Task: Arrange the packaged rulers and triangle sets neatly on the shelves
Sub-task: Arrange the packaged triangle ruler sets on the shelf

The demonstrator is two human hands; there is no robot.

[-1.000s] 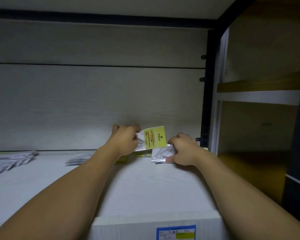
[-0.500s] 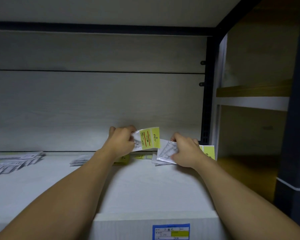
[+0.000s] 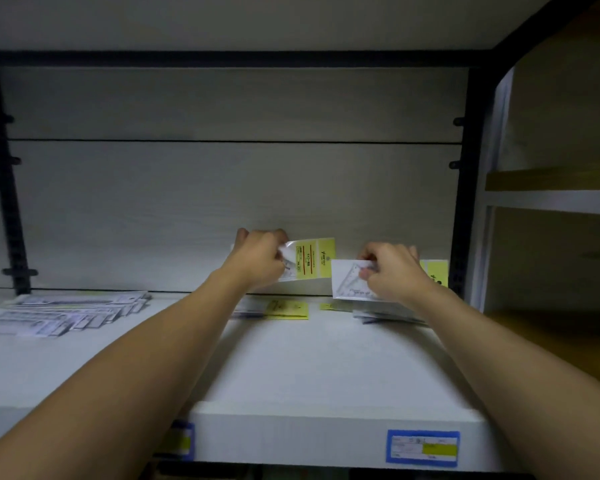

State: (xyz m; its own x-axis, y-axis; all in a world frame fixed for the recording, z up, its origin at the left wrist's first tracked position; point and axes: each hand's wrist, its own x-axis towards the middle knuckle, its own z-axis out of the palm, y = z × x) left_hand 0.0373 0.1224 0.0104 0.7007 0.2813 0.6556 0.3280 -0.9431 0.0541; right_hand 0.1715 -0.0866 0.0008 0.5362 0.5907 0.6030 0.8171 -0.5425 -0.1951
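Note:
My left hand (image 3: 257, 258) grips a clear triangle-set packet with a yellow header card (image 3: 310, 259), held upright near the shelf's back wall. To its right, my right hand (image 3: 392, 271) holds a second triangle-set packet (image 3: 347, 280), lifted above a small stack of packets (image 3: 385, 313) lying on the white shelf (image 3: 309, 362). Another packet with a yellow card (image 3: 286, 309) lies flat on the shelf under my left hand. Its left part is hidden by my arm.
A spread pile of packaged rulers (image 3: 63, 311) lies at the shelf's left. A blue-framed price label (image 3: 423, 447) sticks to the shelf's front edge. A black upright post (image 3: 465, 188) bounds the bay at right, with wooden shelves (image 3: 551, 180) beyond.
My hands have moved apart: the right hand carried its packet to the right and a little up, off the stack. The view has shifted, so more of the left ruler pile shows.

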